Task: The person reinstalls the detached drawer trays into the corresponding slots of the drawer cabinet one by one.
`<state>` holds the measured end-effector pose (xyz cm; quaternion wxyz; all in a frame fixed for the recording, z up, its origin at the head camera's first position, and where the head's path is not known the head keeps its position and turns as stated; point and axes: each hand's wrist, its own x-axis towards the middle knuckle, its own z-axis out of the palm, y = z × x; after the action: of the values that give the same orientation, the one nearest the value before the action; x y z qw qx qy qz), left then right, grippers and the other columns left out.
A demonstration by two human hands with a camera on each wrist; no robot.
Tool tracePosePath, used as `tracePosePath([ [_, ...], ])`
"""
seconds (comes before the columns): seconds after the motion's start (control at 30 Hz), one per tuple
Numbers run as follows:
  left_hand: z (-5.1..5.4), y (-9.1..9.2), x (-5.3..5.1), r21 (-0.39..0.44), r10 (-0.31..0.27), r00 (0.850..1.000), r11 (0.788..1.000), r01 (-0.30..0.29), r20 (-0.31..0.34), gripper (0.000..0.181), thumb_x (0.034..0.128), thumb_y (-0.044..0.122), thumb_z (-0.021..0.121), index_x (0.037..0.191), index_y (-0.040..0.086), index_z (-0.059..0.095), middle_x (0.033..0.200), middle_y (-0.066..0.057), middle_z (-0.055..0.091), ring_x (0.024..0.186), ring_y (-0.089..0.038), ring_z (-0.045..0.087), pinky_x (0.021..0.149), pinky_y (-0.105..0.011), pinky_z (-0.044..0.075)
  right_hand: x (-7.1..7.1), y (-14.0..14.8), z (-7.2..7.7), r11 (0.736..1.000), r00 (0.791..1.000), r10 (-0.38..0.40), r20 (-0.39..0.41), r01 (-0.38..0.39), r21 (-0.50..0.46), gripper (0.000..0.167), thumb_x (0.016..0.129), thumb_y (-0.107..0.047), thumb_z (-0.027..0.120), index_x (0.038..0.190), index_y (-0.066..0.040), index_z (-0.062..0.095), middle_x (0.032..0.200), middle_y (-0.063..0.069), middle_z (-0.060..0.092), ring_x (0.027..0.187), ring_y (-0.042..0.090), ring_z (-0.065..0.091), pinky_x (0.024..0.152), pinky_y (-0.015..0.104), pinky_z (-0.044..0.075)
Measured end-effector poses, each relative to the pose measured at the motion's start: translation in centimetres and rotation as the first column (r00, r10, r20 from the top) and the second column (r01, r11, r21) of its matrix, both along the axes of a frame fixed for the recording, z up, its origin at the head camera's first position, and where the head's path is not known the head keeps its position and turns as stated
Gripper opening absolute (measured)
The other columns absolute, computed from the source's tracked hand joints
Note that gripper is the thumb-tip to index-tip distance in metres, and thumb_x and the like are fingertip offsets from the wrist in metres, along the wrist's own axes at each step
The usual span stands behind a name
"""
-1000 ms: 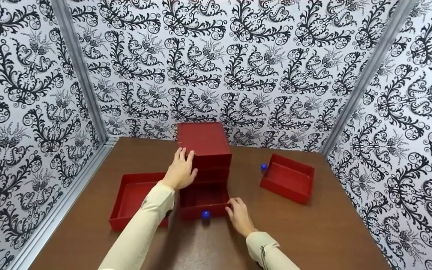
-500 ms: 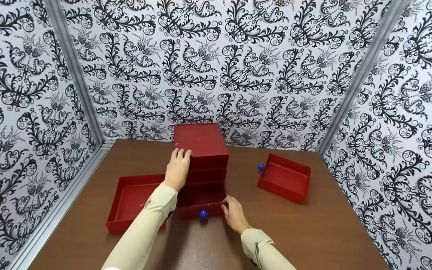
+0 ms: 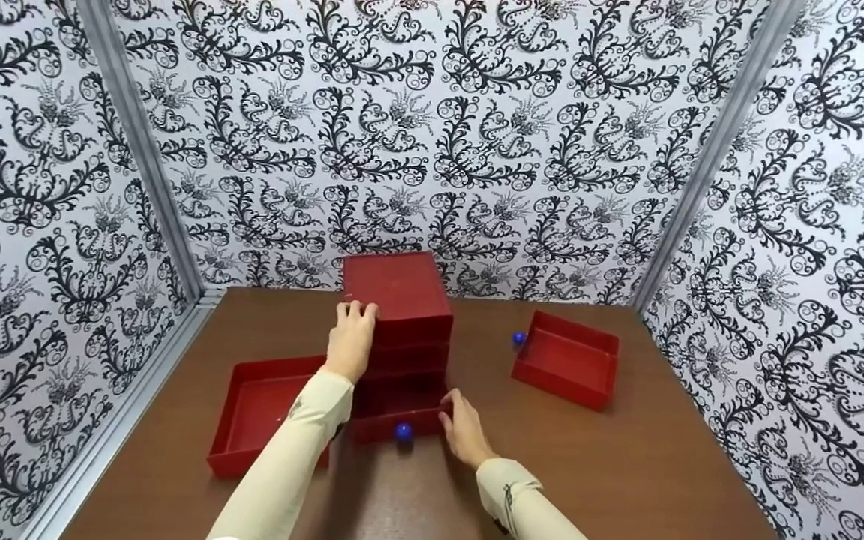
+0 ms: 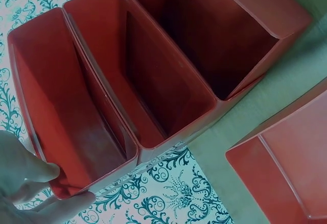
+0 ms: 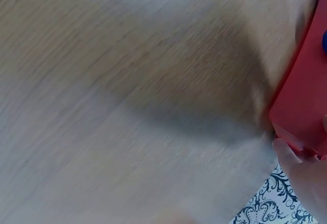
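A red cabinet (image 3: pixel 398 286) with stacked slots stands at the middle of the table. My left hand (image 3: pixel 350 341) grips its upper left front edge; in the left wrist view the thumb (image 4: pixel 38 170) lies inside the top slot, with fingers outside below. The top two slots hold no drawers. Pulled partly out of the bottom slot is a red drawer (image 3: pixel 379 430) with a round blue knob (image 3: pixel 403 431) on its front. The right hand (image 3: pixel 466 431) pinches this drawer's right front corner, its thumb at the front; in the right wrist view that hand is partly cut off.
One loose red drawer (image 3: pixel 226 420) lies left of the cabinet, partly behind my left forearm. Another red drawer (image 3: pixel 571 360) lies at the right, its blue knob (image 3: pixel 519 338) facing left. Patterned walls (image 3: pixel 402 135) enclose the brown table (image 3: pixel 627 465).
The head view has shifted and tilted slightly. Both hands keep their places on the cabinet and the bottom drawer; any drawer motion is too small to tell.
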<state>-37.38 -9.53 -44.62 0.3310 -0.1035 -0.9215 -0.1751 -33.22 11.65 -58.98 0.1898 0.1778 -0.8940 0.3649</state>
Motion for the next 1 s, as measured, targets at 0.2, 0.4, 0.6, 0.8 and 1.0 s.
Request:
tracePosePath([
  [0.2,-0.5,-0.1,0.3,-0.072,0.051,0.996,0.996,-0.056,-0.073,0.016,0.0855,-0.011,0.05,0.096,0.0,0.056,0.099,-0.022,0.059,0.103,-0.04,0.054,0.054,-0.047,0.059,0.2,-0.3,-0.5,0.999,1.0,-0.005,0.005,0.006,-0.037,0.027,0.087,0.006,0.064,0.11,0.002,0.05,0.105,0.019,0.066,0.104,0.036,0.066,0.09,0.048,0.053],
  [0.4,-0.7,0.0,0.2,-0.168,0.041,0.987,0.983,-0.068,-0.155,0.018,0.0869,-0.011,0.045,0.098,-0.001,0.055,0.101,-0.021,0.057,0.1,-0.037,0.054,0.05,-0.042,0.058,0.1,-0.2,-0.7,0.994,0.998,-0.048,0.044,0.052,-0.101,0.037,0.086,0.003,0.068,0.114,0.005,0.043,0.108,0.025,0.061,0.105,0.039,0.063,0.092,0.049,0.052],
  [0.6,-0.2,-0.2,0.3,-0.267,0.017,0.994,0.963,-0.046,-0.109,0.022,0.0857,-0.012,0.049,0.103,0.001,0.053,0.105,-0.02,0.054,0.103,-0.037,0.054,0.051,-0.039,0.059,0.0,0.2,-0.4,0.987,0.99,-0.052,0.132,0.071,-0.144,0.044,0.089,-0.002,0.067,0.123,0.008,0.04,0.12,0.031,0.06,0.118,0.045,0.06,0.103,0.054,0.048],
  [0.8,0.3,-0.3,1.1,-0.266,-0.045,0.994,0.964,0.018,-0.096,0.02,0.0886,-0.009,0.041,0.103,0.0,0.052,0.107,-0.022,0.053,0.104,-0.041,0.054,0.05,-0.042,0.059,0.0,0.5,-0.3,0.99,0.991,-0.048,0.128,0.064,-0.124,0.047,0.091,-0.003,0.066,0.127,0.012,0.039,0.125,0.037,0.057,0.121,0.049,0.057,0.105,0.056,0.046],
  [1.0,0.2,-0.3,1.9,-0.284,-0.087,0.984,0.958,0.039,-0.156,0.017,0.0867,-0.009,0.043,0.099,0.0,0.051,0.105,-0.022,0.055,0.1,-0.04,0.055,0.046,-0.04,0.058,0.3,0.3,-0.4,0.993,0.988,-0.065,0.142,0.078,-0.09,0.053,0.092,-0.006,0.065,0.132,0.016,0.037,0.13,0.04,0.053,0.124,0.051,0.054,0.106,0.058,0.045],
])
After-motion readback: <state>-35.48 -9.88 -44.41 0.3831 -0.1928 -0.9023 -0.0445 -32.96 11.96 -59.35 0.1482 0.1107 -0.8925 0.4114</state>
